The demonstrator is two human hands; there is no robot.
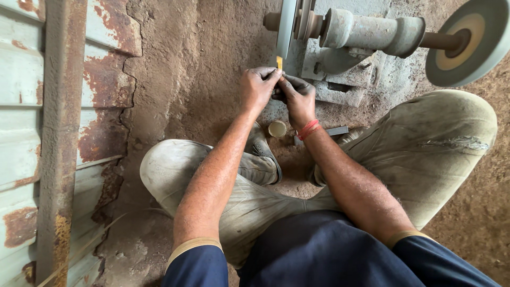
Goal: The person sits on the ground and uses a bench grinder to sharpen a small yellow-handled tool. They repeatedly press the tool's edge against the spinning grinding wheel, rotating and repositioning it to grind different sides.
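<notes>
up near the top middle of the head view, the left hand (258, 85) and right hand (295, 94) are meeting, fingertips pinching one small yellow piece (279, 62) together and holding it against the edge of the thin grinding wheel (286, 26), likely to keep so tiny a part steady. the person is sitting cross-legged on the dirt floor (175, 64), close under the machine. a small round tin (277, 128) is lying just below the wrists, and a broad grey wheel (467, 42) is sitting at upper right.
</notes>
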